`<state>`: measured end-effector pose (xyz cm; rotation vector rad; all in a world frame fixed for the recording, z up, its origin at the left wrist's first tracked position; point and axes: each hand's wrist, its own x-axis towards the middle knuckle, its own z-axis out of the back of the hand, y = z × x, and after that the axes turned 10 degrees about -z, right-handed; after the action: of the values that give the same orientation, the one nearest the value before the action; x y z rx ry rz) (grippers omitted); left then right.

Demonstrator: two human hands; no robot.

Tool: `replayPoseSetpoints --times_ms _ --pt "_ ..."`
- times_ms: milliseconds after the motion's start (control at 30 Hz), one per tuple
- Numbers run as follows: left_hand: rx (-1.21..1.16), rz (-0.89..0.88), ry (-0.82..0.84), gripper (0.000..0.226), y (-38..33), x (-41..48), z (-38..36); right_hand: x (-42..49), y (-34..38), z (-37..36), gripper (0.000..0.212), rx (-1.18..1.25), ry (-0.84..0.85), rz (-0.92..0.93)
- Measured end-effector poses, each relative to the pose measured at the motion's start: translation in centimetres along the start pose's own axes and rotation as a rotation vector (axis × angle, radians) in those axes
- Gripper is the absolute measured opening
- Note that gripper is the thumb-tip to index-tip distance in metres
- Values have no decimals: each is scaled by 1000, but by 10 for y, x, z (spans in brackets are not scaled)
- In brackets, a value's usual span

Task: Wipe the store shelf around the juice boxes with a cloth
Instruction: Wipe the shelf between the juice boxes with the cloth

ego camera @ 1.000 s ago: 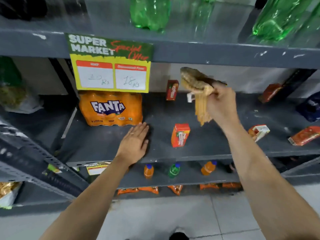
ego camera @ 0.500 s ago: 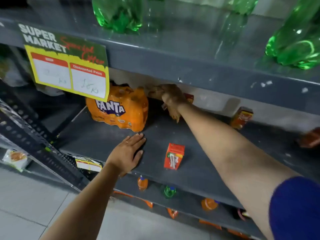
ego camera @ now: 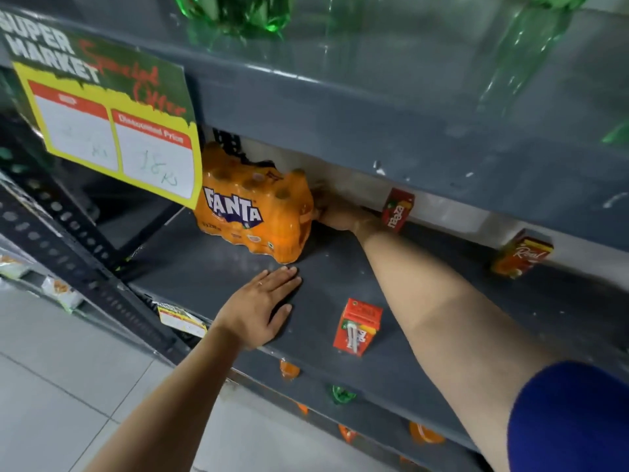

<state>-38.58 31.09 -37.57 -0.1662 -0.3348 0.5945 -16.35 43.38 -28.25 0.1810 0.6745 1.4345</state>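
My right hand point(ego camera: 340, 216) reaches deep to the back of the dark grey shelf point(ego camera: 204, 270), pressed against the right side of the orange Fanta pack point(ego camera: 255, 212). It is closed on the brownish cloth point(ego camera: 318, 198), which is almost wholly hidden under the fingers. My left hand point(ego camera: 262, 308) lies flat and empty on the shelf near its front edge, fingers together. An orange juice box point(ego camera: 357, 327) stands at the front between my arms. A red Maaza box point(ego camera: 397, 209) stands at the back by my right wrist, and a Real box point(ego camera: 522, 253) further right.
A yellow special-offer price sign point(ego camera: 112, 131) hangs from the shelf above, left of the Fanta pack. Green bottles point(ego camera: 238, 11) stand on the upper shelf. Small orange and green bottles point(ego camera: 289, 369) sit on the shelf below. A perforated black upright point(ego camera: 68, 240) frames the left side.
My right hand carried the cloth from mid-air to the shelf's back, then lower and against the Fanta pack. My left hand stayed flat on the shelf. The view moved closer and tilted.
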Motion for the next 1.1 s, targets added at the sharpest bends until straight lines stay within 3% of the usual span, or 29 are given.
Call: replayPoseSetpoints --times_ms 100,300,433,600,800,867,1000,1100 --pt "12 -1 9 55 -1 -1 1 2 -21 -9 52 -27 -9 32" --pt "21 -28 15 57 -2 -1 3 -53 -19 0 38 43 -39 28" --pt "22 -35 22 57 0 0 3 -64 -45 -8 30 8 -11 -44" --pt "20 -32 32 58 1 -2 0 -91 -83 -21 34 -59 14 -67" --pt "34 -25 41 60 0 -1 0 -160 -105 -9 35 54 126 -197" --pt "31 -19 43 61 0 -1 1 -173 -101 4 36 -36 105 -223" --pt "20 -23 43 62 2 -1 2 -154 -65 39 38 49 -93 -95" --pt "21 -28 40 62 1 0 1 -116 -39 25 43 -110 -37 57"
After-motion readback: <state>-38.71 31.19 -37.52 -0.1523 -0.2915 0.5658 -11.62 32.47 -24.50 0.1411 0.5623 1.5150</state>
